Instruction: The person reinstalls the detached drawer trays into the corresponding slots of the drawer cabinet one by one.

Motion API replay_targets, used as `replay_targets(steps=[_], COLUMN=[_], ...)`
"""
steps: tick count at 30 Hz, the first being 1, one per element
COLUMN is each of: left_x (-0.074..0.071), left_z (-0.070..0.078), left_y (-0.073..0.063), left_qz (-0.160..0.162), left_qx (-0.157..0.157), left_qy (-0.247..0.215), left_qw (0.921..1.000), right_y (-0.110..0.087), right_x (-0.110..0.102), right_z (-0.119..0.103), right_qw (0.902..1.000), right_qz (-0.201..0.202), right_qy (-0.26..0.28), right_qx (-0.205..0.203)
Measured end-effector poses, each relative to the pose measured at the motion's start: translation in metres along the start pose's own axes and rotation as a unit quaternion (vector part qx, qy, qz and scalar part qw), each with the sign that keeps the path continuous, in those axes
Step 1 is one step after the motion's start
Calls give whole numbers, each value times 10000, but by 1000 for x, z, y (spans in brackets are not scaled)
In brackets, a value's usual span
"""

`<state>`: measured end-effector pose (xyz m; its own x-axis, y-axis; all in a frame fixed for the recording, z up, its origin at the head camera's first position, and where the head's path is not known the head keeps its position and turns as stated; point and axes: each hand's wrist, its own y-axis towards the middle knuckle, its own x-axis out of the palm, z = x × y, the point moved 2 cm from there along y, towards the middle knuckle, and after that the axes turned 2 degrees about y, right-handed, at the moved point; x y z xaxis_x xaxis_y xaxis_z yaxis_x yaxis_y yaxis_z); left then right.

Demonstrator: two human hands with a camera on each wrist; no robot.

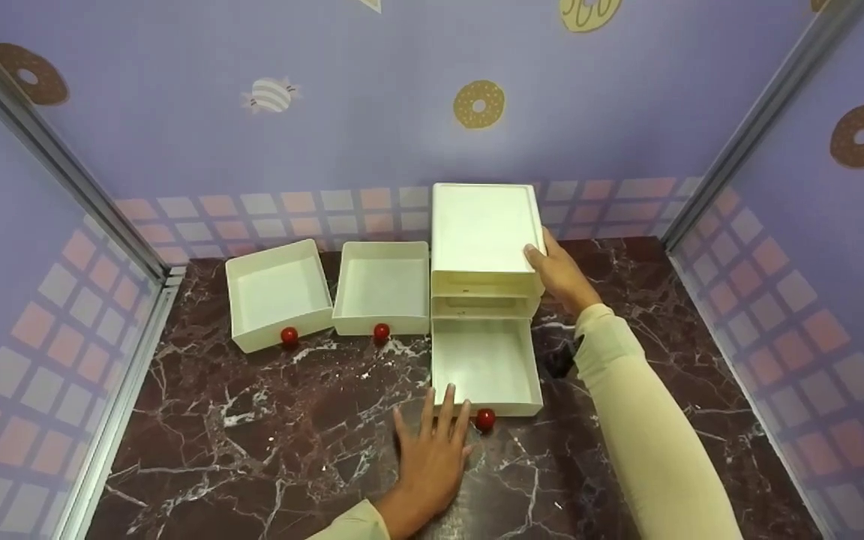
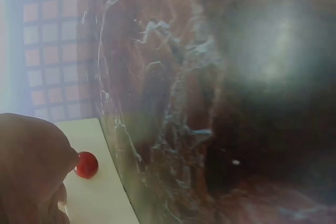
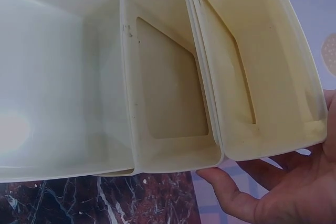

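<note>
A white drawer cabinet [image 1: 486, 229] stands near the back wall, with two bare slots [image 3: 170, 82] in its upper part. Its lowest drawer [image 1: 484, 367] is pulled out, showing a bare floor and a red ball knob [image 1: 485, 419] in front. My left hand [image 1: 432, 461] lies spread, fingers straight, its fingertips at that drawer's front wall left of the knob. At the cabinet's upper right side, my right hand [image 1: 563, 274] grips the edge, the thumb over the top and other fingers [image 3: 262, 174] along the side.
Two removed white drawers, one angled [image 1: 278, 296] and one straight [image 1: 383, 285], sit left of the cabinet, each with a red knob in front. The dark marble tabletop [image 1: 252, 442] is bounded by purple patterned walls [image 1: 372, 142] at the back and sides.
</note>
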<state>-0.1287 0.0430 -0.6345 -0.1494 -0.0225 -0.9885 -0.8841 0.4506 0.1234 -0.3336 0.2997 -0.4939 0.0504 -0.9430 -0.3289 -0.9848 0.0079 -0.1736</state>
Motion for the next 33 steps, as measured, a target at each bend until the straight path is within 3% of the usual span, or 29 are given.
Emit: replay_targets(steps=[7,24,33], left_x=[3,5,6], left_z=[-6,-16,-14], left_y=[2,49,56], left_qz=[-163,-85,6], left_qx=[-6,-150,-179], left_qy=[-158,-272,-88], left_qw=[9997,9995,9998], right_y=[-1,0,-2], right_x=[1,3,0], right_z=[-2,-1,-1], right_qw=[9999,9995,9999], right_qz=[2,-13,120], right_qy=[-43,265,116], right_qx=[122,170,46])
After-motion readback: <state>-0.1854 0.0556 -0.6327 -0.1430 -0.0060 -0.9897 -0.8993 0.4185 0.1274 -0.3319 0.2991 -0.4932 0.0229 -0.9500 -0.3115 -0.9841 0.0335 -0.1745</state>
